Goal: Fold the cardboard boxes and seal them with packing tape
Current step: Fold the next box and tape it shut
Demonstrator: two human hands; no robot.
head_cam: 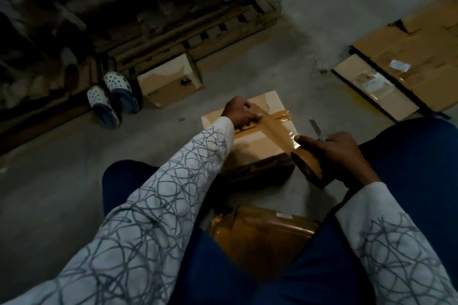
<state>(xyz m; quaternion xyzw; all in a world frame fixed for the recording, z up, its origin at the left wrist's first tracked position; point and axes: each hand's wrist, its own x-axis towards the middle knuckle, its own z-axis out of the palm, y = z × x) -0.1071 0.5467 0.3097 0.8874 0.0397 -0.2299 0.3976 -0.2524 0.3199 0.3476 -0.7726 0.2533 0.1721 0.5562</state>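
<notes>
Closed brown cardboard box (257,148) flat on floor, centre, shiny tape across top. Brown tape strip (273,129) stretched taut from box top to tape roll (309,168), just beside near right corner. 2nd taped box (260,233) nearer, between knees.

Box (257,146): matt brown cardboard, dull and papery under the fingers of the left hand (239,112).
Tape strip (275,130): glossy brown plastic film, wrinkled and shining close to the thumb of the right hand (339,153).
Tape roll (309,168): smooth with a faint sheen, within the right fingers.
Blade (313,126): bare grey metal, just beyond the right fingers.
Sleeves (173,193): soft matt cloth.
Floor (62,181): rough matt concrete.
</notes>
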